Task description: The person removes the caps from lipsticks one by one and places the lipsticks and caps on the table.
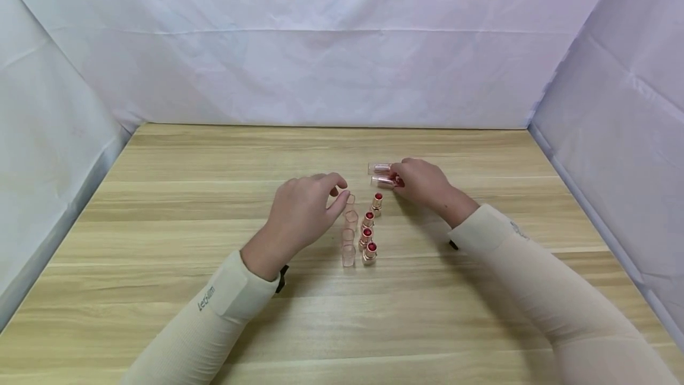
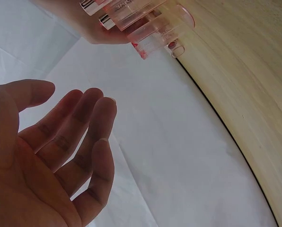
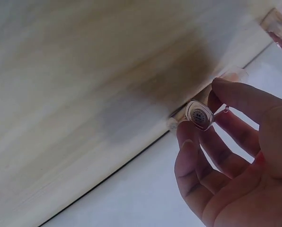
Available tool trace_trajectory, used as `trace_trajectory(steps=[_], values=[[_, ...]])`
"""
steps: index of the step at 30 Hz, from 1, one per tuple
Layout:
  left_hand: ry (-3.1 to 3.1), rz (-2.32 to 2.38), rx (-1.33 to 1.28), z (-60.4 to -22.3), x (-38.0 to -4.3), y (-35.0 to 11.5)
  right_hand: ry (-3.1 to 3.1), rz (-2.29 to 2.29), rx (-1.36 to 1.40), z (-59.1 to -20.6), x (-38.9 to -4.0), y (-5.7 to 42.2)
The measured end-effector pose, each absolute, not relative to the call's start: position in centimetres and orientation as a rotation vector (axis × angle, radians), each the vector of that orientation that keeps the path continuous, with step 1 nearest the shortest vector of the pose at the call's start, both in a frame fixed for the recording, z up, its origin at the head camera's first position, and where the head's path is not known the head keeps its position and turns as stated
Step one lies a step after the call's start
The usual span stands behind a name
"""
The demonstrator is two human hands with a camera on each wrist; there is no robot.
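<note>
My right hand (image 1: 424, 183) pinches a capped lipstick (image 1: 382, 181) between thumb and fingers, at the far end of the lipstick group. In the right wrist view the round label on the base of this lipstick (image 3: 199, 116) faces the camera. Just behind it lies a second capped lipstick (image 1: 380, 168). My left hand (image 1: 301, 210) is over the table with loosely bent fingers and nothing in them; its fingertips are close to the farthest clear cap (image 1: 350, 199). In the left wrist view, thumb and fingers of the left hand (image 2: 60, 151) stand apart.
Several clear pinkish caps (image 1: 348, 255) stand in a row running away from me. Right beside them is a row of several uncapped red lipsticks (image 1: 369, 253), upright in gold tubes. White cloth walls (image 1: 342, 76) border the wooden table (image 1: 176, 195) at the back and sides.
</note>
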State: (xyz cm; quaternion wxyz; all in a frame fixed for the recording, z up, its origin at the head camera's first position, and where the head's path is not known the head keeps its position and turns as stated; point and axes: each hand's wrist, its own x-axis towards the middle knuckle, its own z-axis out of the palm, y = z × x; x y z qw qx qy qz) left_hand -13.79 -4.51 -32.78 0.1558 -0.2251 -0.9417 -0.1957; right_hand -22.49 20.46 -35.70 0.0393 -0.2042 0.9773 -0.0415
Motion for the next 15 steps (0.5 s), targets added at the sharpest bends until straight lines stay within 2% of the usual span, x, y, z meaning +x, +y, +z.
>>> trace_trajectory(steps=[15], values=[[-2.692, -0.567, -0.671, -32.4, -13.3, -4.4, 3.133, -0.43, -0.717, -33.7, -19.1, 20.3]])
